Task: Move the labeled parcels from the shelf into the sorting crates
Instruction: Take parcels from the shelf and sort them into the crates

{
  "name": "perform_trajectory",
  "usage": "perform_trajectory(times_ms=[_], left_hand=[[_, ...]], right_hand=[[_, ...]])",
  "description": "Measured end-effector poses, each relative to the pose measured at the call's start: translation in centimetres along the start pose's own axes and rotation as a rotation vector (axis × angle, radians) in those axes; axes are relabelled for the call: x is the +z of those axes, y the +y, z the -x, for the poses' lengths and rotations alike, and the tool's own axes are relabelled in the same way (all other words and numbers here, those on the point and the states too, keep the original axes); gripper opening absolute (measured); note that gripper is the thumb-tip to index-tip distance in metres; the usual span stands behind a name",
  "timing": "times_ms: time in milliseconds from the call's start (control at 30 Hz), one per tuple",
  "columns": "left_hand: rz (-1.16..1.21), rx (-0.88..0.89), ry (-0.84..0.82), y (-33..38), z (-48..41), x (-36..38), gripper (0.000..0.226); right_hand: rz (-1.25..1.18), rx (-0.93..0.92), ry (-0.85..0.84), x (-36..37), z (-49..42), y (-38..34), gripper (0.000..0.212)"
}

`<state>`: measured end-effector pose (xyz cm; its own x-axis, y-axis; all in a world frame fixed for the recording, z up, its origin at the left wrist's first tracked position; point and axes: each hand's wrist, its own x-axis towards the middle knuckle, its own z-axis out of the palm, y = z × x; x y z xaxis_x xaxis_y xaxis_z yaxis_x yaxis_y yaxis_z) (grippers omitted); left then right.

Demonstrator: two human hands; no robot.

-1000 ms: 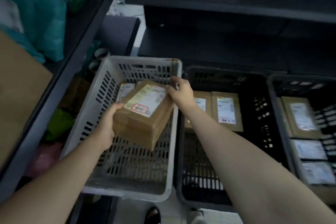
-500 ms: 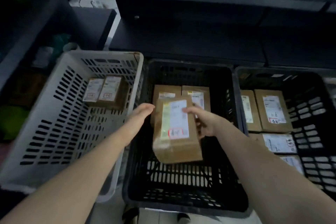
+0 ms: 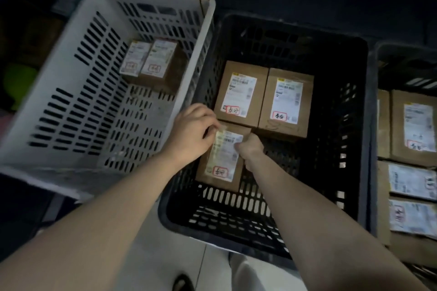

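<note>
Left hand (image 3: 191, 132) and right hand (image 3: 249, 147) are both pinching the far end of a labeled cardboard parcel (image 3: 221, 163) low in the black crate (image 3: 354, 125), just before two other parcels (image 3: 283, 101); judging it stiff, light, best gripped by opposite side edges.

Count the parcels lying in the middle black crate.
3 in the black crate: the far-left parcel, the far-right parcel beside it, and the near parcel, held by the left hand and right hand. Others could hide underneath.
</note>
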<state>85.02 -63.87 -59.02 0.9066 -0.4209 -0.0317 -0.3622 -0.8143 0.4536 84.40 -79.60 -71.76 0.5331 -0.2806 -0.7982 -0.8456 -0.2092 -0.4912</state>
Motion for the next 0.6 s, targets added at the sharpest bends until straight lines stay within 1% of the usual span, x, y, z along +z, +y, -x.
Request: perform_trajectory(times_ms=[67, 133, 200, 300, 400, 500, 600], left_hand=[[0.053, -0.037, 0.012, 0.2, 0.1, -0.3, 0.016], [0.1, -0.067, 0.019, 0.4, 1.0, -1.2, 0.019], [0.135, -0.114, 0.02, 0.3, 2.6, -2.7, 0.022], [0.111, -0.215, 0.039, -0.5, 6.5, -6.0, 0.025], [0.044, -0.276, 0.089, -1.4, 11.6, -10.3, 0.026], [-0.026, -0.316, 0.139, -1.7, 16.9, -15.9, 0.027], [-0.056, -0.313, 0.287, -1.6, 22.9, -23.2, 0.024]], right_hand=[[0.096, -0.026, 0.014, 0.0, 0.2, -0.6, 0.026], [0.21, -0.103, 0.047, -0.1, 1.6, -1.6, 0.033], [0.349, -0.262, 0.098, -0.3, 4.1, -2.8, 0.04], [0.44, -0.554, 0.19, -0.2, 9.2, -4.4, 0.049], [0.592, -0.808, 0.299, 0.5, 15.7, -6.1, 0.044], [0.698, -0.99, 0.306, 2.5, 23.3, -8.0, 0.041], [0.711, -1.184, 0.366, 5.7, 31.7, -10.3, 0.038]])
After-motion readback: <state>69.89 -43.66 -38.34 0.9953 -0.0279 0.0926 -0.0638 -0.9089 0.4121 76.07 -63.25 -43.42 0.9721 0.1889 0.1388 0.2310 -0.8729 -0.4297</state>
